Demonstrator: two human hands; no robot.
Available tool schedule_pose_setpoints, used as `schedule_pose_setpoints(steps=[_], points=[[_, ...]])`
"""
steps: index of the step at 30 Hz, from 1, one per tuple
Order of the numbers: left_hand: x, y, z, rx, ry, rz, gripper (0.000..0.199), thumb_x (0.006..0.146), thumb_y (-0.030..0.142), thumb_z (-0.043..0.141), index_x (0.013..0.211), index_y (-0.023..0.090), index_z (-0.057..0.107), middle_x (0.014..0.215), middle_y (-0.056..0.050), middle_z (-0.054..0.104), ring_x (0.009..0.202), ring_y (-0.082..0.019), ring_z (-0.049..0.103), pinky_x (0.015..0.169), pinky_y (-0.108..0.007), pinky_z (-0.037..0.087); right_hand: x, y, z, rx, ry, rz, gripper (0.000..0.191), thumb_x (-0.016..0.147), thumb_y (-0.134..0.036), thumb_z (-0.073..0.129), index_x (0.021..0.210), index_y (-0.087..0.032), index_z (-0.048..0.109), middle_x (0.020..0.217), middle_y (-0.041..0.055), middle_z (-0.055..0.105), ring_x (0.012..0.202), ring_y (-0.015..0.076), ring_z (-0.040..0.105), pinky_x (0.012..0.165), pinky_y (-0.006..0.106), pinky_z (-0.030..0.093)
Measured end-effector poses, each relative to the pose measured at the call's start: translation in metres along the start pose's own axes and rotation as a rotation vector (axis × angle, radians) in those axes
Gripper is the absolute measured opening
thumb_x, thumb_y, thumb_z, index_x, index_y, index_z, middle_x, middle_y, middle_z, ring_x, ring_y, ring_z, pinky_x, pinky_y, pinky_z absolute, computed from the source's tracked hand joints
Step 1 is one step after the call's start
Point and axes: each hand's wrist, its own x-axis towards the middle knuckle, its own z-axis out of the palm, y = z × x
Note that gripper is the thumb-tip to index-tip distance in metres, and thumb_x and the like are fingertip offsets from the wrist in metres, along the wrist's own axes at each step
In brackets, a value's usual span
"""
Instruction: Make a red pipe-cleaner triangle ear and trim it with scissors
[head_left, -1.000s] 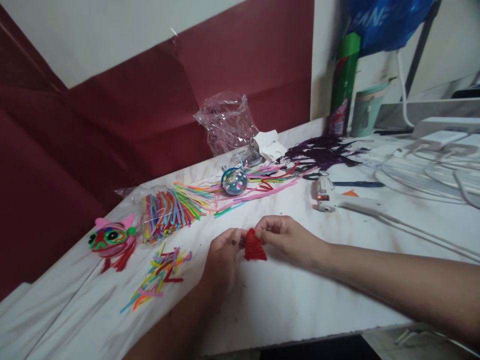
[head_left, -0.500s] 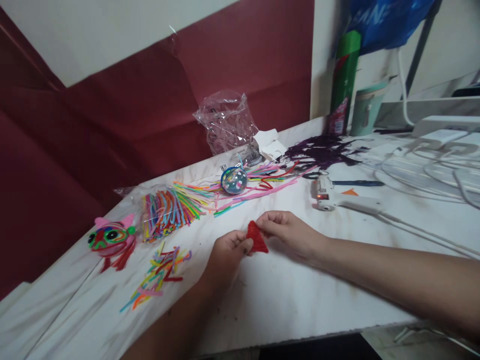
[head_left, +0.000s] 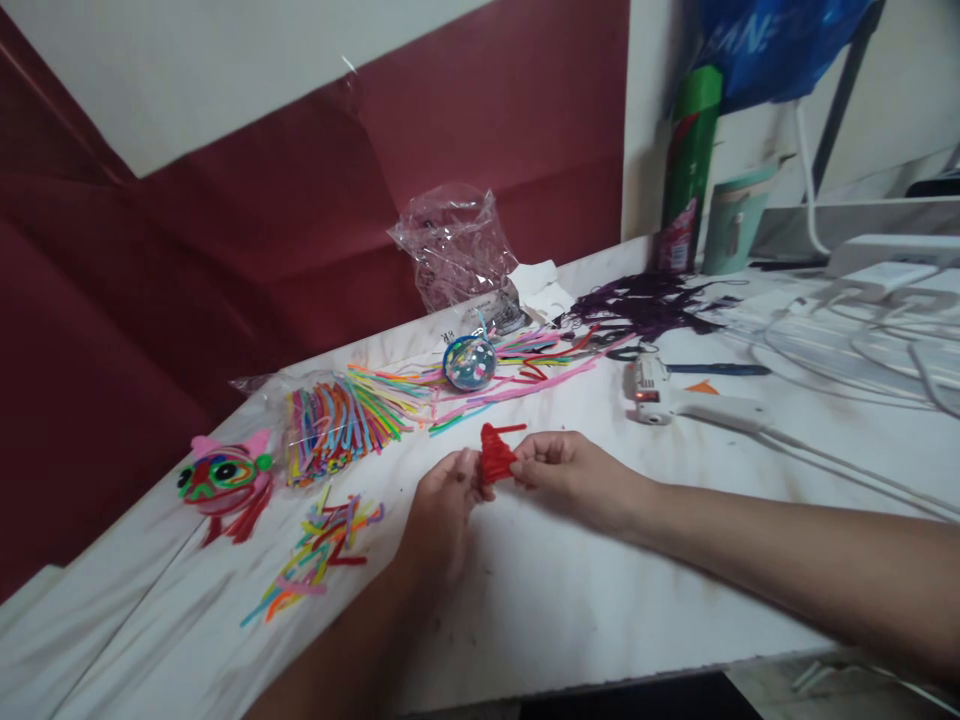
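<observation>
A small red fuzzy triangular piece is held above the white marbled table, with a short red strip sticking out from its top to the right. My left hand pinches its lower left side. The fingers of my right hand are closed on its right edge. Behind the hands, a clear ball with coloured dots rests among long pipe cleaners. A white glue gun lies to the right of them.
A pink and red cat-like figure stands at the left, near cut pipe cleaner pieces and a bag of pipe cleaners. Purple strands, a green can, a mint cup and white cables are at the back right.
The red piece has moved slightly left and turned, and a short red strip now shows at its top. Both hands have shifted slightly left with it.
</observation>
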Motion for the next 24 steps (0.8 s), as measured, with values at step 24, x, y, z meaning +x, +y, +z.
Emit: schedule_pose_setpoints(steps=[24], points=[[0.0015, 0.0052, -0.0046, 0.033, 0.074, 0.052, 0.019, 0.071, 0.032, 0.060, 0.072, 0.013, 0.061, 0.063, -0.001, 0.057, 0.062, -0.011, 0.051, 0.066, -0.025, 0.040, 0.0011, 0.0035, -0.0031, -0.074, -0.034, 0.005, 0.015, 0.067, -0.029, 0.059, 0.065, -0.015, 0.053, 0.054, -0.0040, 0.048, 0.047, 0.0057, 0.035, 0.044, 0.020, 0.024]])
